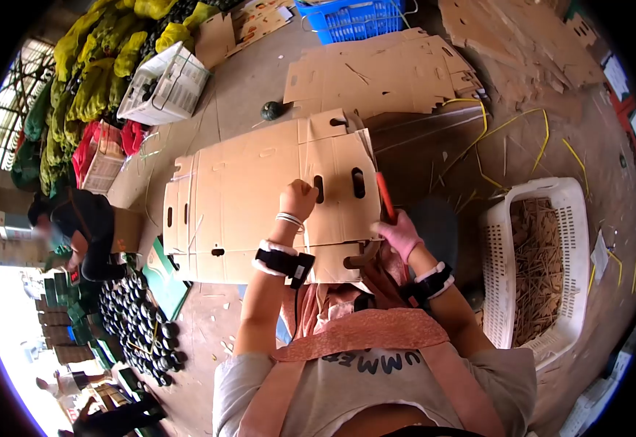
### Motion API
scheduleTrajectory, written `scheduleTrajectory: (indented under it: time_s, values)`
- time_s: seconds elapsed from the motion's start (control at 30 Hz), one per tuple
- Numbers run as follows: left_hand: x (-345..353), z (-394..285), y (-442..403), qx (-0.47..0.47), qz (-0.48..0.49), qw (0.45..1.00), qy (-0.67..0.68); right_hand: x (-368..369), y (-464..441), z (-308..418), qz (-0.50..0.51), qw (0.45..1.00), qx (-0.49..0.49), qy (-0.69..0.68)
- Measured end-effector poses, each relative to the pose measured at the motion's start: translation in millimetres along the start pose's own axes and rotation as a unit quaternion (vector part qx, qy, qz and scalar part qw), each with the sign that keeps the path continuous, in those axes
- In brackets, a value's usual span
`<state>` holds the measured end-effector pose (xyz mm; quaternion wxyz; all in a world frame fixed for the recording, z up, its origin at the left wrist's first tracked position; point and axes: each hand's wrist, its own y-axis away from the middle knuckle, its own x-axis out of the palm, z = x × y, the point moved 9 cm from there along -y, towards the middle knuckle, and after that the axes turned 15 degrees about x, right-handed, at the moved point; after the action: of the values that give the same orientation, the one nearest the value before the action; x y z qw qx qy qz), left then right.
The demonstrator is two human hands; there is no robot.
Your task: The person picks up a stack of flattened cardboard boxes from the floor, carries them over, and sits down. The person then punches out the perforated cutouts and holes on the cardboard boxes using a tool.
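Note:
Flattened cardboard sheets with oval slots lie stacked before me, close to my apron. My left hand is closed over the top sheet, beside an oval slot; what it grips, if anything, is hidden. At the stack's right edge my right hand, in a pink glove, is closed beside a red-orange bar-like tool. The tool's upper end points away from me, and its lower part is hidden behind the glove. Both wrists wear black bands with white fluffy edges.
A white crate of cardboard scraps stands at the right. More flat cardboard and a blue basket lie beyond the stack. Yellow straps litter the floor. A person bends at the left near many dark round fruits.

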<state>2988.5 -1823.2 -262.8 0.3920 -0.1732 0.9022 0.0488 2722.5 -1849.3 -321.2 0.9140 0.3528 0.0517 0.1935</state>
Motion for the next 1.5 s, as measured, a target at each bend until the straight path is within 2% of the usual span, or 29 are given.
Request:
scheduleTrajectory:
  time_s: [0.03,0.07,0.1,0.13,0.17,0.23,0.33,0.37,0.4,0.47,0.5,0.53,0.57,0.6,0.63,0.67,0.73,0.8,0.83,0.87,0.93,1.0,1.07,1.2,1.23,1.27,1.37,1.43,1.5]
  values:
    - [-2,-11,2,0.018,0.014,0.998,-0.051,-8,11,20,-0.022,0.999,-0.015,-0.019]
    - [-6,-25,3,0.033,0.028,0.994,-0.102,-18,18,45,-0.029,0.997,0.017,0.076]
    - [-11,-35,5,0.045,-0.001,0.984,-0.171,-34,3,53,-0.073,0.997,0.022,-0.016]
    - [-13,-43,8,0.054,-0.025,0.969,-0.239,-29,29,89,0.003,0.983,0.114,-0.145]
    - [-14,-48,13,0.061,-0.046,0.949,-0.305,-25,49,142,0.109,0.968,-0.050,-0.222]
    - [-6,-42,21,0.097,-0.098,0.955,-0.263,-20,98,241,0.175,0.897,-0.271,-0.303]
    - [-9,-37,22,0.122,-0.151,0.954,-0.226,10,183,347,0.281,0.829,-0.439,-0.205]
    - [-13,-38,24,0.125,-0.159,0.959,-0.196,24,209,370,0.327,0.806,-0.460,-0.181]
    - [-15,-36,25,0.123,-0.175,0.960,-0.180,49,234,383,0.510,0.730,-0.450,-0.072]
    - [-16,-35,27,0.109,-0.172,0.964,-0.169,45,231,377,0.381,0.754,-0.515,-0.142]
    - [-16,-38,27,0.113,-0.183,0.962,-0.168,49,200,353,0.373,0.786,-0.474,-0.137]
    - [-19,-39,27,0.119,-0.193,0.959,-0.172,53,151,309,0.276,0.851,-0.430,-0.121]
    - [-19,-40,28,0.129,-0.195,0.955,-0.180,60,79,239,0.118,0.920,-0.372,-0.039]
    - [-15,-38,31,0.121,-0.182,0.960,-0.178,66,1,152,0.090,0.966,-0.241,0.023]
    - [-9,-39,33,0.111,-0.172,0.962,-0.179,67,3,145,0.158,0.953,-0.257,-0.042]
    - [-8,-36,31,0.102,-0.165,0.962,-0.193,73,13,141,0.177,0.939,-0.296,-0.001]
    - [-14,-33,29,0.099,-0.165,0.956,-0.221,84,4,161,0.217,0.936,-0.278,0.016]
    - [-16,-34,22,0.114,-0.166,0.963,-0.178,70,1,178,0.169,0.951,-0.256,0.028]
    - [-14,-32,22,0.109,-0.158,0.966,-0.173,64,24,197,0.110,0.942,-0.312,0.053]
    - [-12,-32,20,0.112,-0.158,0.966,-0.172,54,40,213,0.049,0.935,-0.349,-0.050]
    - [-10,-34,25,0.113,-0.148,0.968,-0.167,64,61,229,0.200,0.932,-0.287,-0.090]
    - [-10,-37,27,0.117,-0.144,0.968,-0.167,60,108,253,0.162,0.910,-0.366,-0.112]
    - [-10,-37,29,0.116,-0.150,0.968,-0.164,60,148,276,0.215,0.874,-0.425,-0.092]
    - [-10,-37,27,0.113,-0.143,0.969,-0.166,53,120,252,0.126,0.895,-0.420,-0.075]
    - [-9,-37,26,0.105,-0.135,0.971,-0.167,54,107,242,0.179,0.887,-0.404,-0.136]
    - [-12,-40,26,0.114,-0.153,0.967,-0.169,61,89,228,0.194,0.889,-0.405,-0.088]
    - [-9,-40,29,0.144,-0.172,0.956,-0.187,66,37,193,0.143,0.928,-0.342,-0.043]
    - [-15,-42,29,0.153,-0.183,0.957,-0.165,67,35,210,0.128,0.936,-0.324,-0.057]
    - [-13,-43,34,0.150,-0.179,0.957,-0.174,68,55,230,0.201,0.924,-0.312,-0.092]
